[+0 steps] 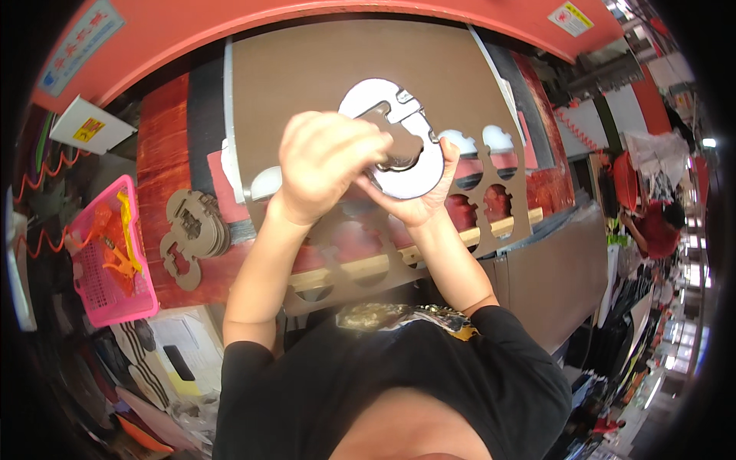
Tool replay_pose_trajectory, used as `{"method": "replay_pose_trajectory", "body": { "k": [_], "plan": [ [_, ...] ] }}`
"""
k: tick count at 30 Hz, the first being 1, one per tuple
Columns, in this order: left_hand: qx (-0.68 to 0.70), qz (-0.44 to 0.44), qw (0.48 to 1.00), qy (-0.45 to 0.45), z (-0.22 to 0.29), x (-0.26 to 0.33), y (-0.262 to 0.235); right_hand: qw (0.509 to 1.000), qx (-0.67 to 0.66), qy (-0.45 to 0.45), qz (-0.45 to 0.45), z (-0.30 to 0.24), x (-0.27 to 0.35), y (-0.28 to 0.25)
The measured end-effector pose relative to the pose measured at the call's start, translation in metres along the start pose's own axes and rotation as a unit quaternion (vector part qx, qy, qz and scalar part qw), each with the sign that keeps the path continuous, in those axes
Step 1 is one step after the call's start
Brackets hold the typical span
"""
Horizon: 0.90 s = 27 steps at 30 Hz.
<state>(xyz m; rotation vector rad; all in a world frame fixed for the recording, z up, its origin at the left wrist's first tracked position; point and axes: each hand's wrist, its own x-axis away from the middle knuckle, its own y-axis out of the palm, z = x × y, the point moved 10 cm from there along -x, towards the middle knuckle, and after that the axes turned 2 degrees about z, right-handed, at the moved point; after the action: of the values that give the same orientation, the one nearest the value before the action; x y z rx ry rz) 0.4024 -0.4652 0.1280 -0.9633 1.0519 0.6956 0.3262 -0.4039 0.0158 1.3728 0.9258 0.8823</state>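
A large brown cardboard sheet (pixel 322 69) with several die-cut holes lies on a red work surface (pixel 165 153). My left hand (pixel 330 162) is closed in a fist on a brown cut-out piece (pixel 400 142) that sits in a pale, rounded opening of the sheet. My right hand (pixel 431 195) grips the sheet just below that opening, its fingers curled up around the hole's edge. Both forearms reach up from my black shirt at the bottom of the view. How far the piece is attached to the sheet is hidden by my hands.
A stack of brown cut-out pieces (pixel 192 234) lies left of the sheet. A pink mesh basket (pixel 115 257) with orange items stands further left. A wooden strip (pixel 515 224) runs under the sheet's lower edge. A person in red (pixel 658 230) works far right.
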Motion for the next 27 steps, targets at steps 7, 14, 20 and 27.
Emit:
{"method": "replay_pose_trajectory", "body": {
  "k": [7,14,20,27],
  "plan": [
    [0.439,0.298,0.726,-0.438,-0.082,0.054,0.033,0.997,0.001,-0.055,0.055,-0.015,0.041,-0.008],
    [0.422,0.144,0.74,-0.504,-0.052,0.052,0.104,0.994,-0.016,-0.087,0.067,-0.082,0.093,-0.013],
    [0.369,0.081,0.783,-0.494,0.001,0.031,0.207,0.992,-0.087,-0.092,0.016,-0.179,0.157,-0.013],
    [0.392,-0.057,0.789,-0.47,0.086,-0.003,0.374,0.979,-0.042,-0.194,0.052,-0.303,0.257,-0.024]
  ]
}}
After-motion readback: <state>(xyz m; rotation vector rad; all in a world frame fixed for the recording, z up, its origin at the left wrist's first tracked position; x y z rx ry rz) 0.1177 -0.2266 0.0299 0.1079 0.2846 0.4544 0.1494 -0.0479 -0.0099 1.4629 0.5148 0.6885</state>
